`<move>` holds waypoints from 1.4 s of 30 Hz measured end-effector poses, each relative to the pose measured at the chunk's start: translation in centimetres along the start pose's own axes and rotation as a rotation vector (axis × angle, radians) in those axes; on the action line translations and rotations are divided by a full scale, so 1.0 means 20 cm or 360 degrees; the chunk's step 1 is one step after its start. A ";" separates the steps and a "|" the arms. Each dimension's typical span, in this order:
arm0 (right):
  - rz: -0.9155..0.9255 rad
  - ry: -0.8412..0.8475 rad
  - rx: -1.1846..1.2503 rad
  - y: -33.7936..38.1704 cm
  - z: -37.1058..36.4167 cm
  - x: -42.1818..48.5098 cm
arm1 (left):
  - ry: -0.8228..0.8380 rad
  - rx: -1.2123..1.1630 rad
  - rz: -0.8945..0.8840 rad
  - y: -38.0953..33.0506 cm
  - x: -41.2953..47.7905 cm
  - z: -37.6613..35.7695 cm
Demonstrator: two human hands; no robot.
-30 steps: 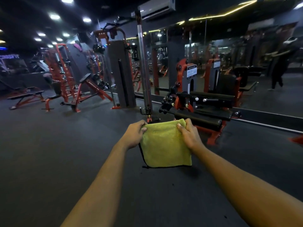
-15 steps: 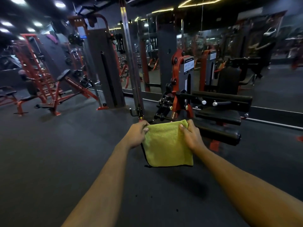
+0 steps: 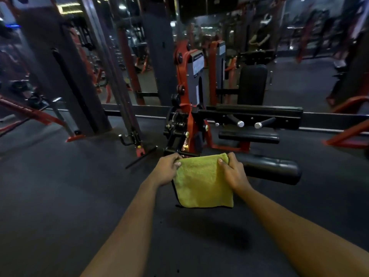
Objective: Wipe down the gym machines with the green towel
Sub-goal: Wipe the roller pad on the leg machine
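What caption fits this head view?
Left hand and right hand hold the green towel by its top corners before a red-and-black gym machine.

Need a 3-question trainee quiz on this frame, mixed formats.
1. True or false: only one hand holds the green towel.
2. The towel is: A bunched into a ball; B folded, hanging from its top corners; C wrapped round a wrist.
3. Which hand is beside the black roller pad?
Key: 1 false, the left hand and right hand both grip it. 2 B. 3 right hand.
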State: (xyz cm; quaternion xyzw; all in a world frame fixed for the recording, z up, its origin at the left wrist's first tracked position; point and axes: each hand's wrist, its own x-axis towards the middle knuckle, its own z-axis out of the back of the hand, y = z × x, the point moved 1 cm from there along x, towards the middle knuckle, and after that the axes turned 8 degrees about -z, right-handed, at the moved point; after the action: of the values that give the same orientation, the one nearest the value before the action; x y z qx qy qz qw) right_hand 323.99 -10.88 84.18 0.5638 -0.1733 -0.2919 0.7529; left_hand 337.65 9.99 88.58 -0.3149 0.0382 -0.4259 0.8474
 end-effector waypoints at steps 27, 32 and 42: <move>-0.0638 -0.0749 -0.0845 -0.77 0.08 1.52 | 0.0459 0.0425 -0.0022 0.70 1.72 -1.10; -0.0589 -0.0758 -0.1167 -0.92 0.07 1.49 | 0.0688 0.0584 -0.0034 0.75 1.61 -1.28; -0.0416 -0.0613 -0.0999 -0.97 0.20 1.46 | 0.0127 0.0499 0.0242 0.63 1.66 -1.41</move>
State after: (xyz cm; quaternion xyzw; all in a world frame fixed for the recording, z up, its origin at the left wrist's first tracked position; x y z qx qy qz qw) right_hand 339.36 -36.26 65.03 0.2582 -0.1404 -0.5247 0.7990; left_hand 358.17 -23.34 65.63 -0.1580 0.0285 -0.3735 0.9136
